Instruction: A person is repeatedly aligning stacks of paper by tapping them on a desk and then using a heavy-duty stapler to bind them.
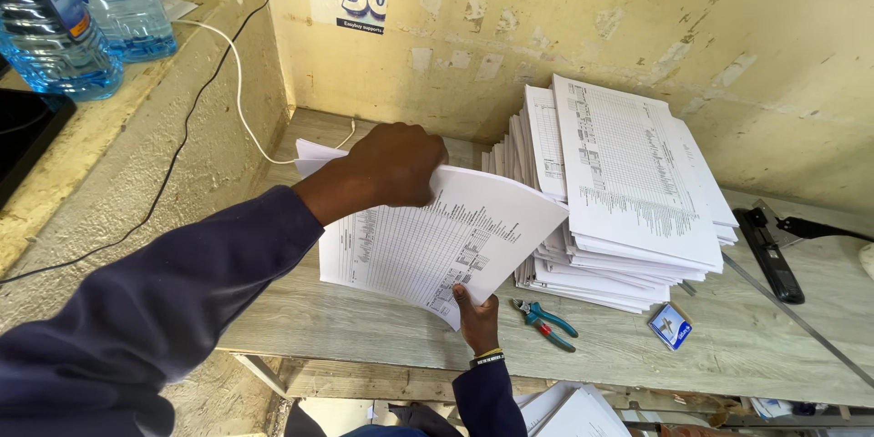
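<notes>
White printed sheets, a whole sheaf of them (428, 246), up off the wooden bench (364, 319) and caught between both hands in the head view. The left hand (393, 167) comes in from the left on a dark blue sleeve (155, 309), clamped over the sheaf's top edge, fingers curled down across the paper and knuckles towards the wall. The right hand (476, 317) sits underneath at the lower corner, closed on that corner, a band on its wrist. So the sheaf lies tilted between them: left hand above, right hand below, the tables on the page facing up.

Just to the right, a tall fanned stack of the same printed forms (628, 191) rests on the bench, close beside the held sheaf, its lower sheets jutting out unevenly. In front of that stack lie pliers with teal and red grips (544, 320), near the right hand but apart from it, then a small blue box (671, 325). Further right a black stapler (770, 255) and a long metal ruler (801, 319). Up on the left ledge stand two water bottles (82, 9), and a white cable (238, 82) trails down the wall.
</notes>
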